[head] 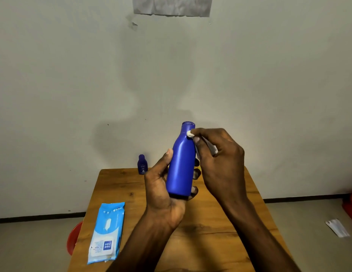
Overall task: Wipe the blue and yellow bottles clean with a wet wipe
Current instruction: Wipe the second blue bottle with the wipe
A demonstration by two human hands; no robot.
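1. Gripping the blue bottle (181, 163) around its lower body, the left hand (163, 191) holds it upright above the wooden table (220, 222), thumb lying along the bottle's 9 o'clock side and fingertips (196, 173) curling out from behind at 3 o'clock.
2. The bottle's base sits over the left palm; its cap points toward 12 o'clock, slightly tilted away from the camera.
3. The right hand (218, 161) is at the bottle's 3 o'clock side, its fingers curled and pinching a white wet wipe (190, 133).
4. The wipe presses against the bottle's neck just below the cap; more of it trails back under the right fingers, mostly hidden.
5. A small dark blue bottle (142, 164) stands upright at the table's far edge, at about 11 o'clock from the held bottle and well apart from both hands.
6. A light blue pack of wipes (106, 232) lies flat on the table at 7 o'clock from the held bottle, near the table's left edge, with its label flap toward the camera.
7. A red round object (74, 240) shows on the floor beside the table's left edge, partly hidden by it.
8. A white paper scrap (337, 227) lies on the floor at 4 o'clock, well clear of the table.
9. The pale wall (73, 95) behind carries a grey patch (172, 5) at 12 o'clock.
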